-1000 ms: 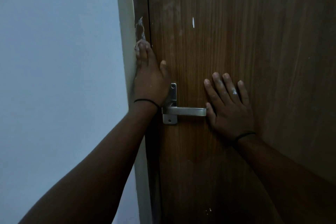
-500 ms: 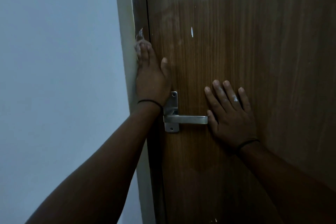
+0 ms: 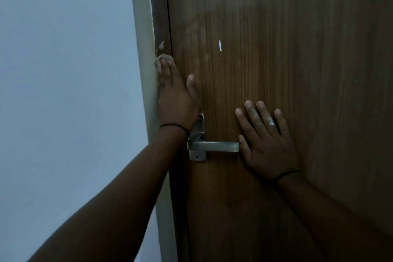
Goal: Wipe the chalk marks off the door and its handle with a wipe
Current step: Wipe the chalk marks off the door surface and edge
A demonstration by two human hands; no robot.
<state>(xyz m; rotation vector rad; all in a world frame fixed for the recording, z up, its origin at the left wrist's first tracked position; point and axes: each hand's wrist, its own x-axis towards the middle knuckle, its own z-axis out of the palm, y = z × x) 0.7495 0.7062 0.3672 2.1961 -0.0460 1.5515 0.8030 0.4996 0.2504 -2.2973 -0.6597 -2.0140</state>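
A brown wooden door fills the right side, with a metal lever handle near its left edge. My left hand lies flat with straight fingers along the door frame above the handle. It presses a pale wipe, which peeks out at the fingertips. A white chalk smear sits on the frame just above those fingertips. Another short chalk mark is on the door face. My right hand rests flat and open on the door, right of the lever tip, chalk dust on its fingers.
A pale blue-grey wall takes up the left side, bordered by a light frame strip. The door face above the hands shows a faint damp-looking patch.
My left hand has slid a little up the frame with the wipe, and the chalk smear above it looks smaller. The right hand has stayed on the door. The view has tilted up slightly.
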